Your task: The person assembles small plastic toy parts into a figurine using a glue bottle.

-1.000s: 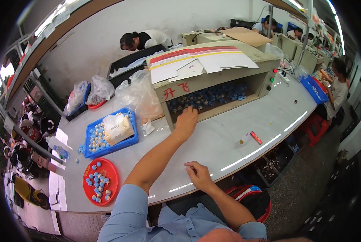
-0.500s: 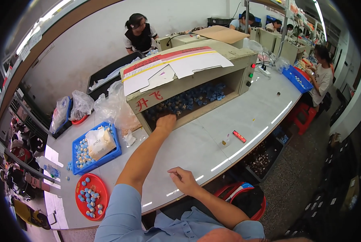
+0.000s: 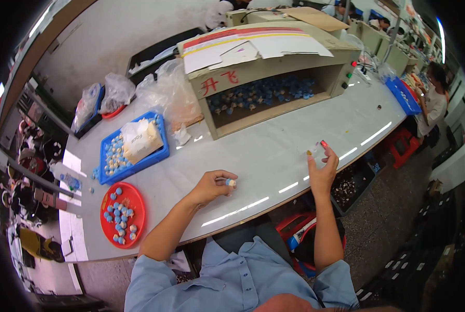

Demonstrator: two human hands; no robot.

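My left hand (image 3: 210,188) is above the near middle of the table, its fingers pinching a small blue-and-cream rounded piece (image 3: 231,183). My right hand (image 3: 323,170) reaches over the table to the right, thumb and fingers apart. By its fingertips lies a small red stick-like tube (image 3: 323,144), partly covered by the fingers; I cannot tell whether they touch. A small yellowish bit (image 3: 309,153) shows at the thumb tip. Beyond my hands stands a beige open-fronted metal box (image 3: 274,115), with many blue pieces (image 3: 263,95) inside.
At the left are a red round plate (image 3: 141,218) and a blue tray (image 3: 162,154), both with similar pieces; a white bag (image 3: 141,140) lies in the tray. Clear plastic bags (image 3: 171,91) crowd the box's left side. A person (image 3: 434,101) sits at the far right.
My left hand has come out of the box and back toward me with a small blue-and-cream piece. The right hand has moved forward and right to the red tube. The view has shifted.
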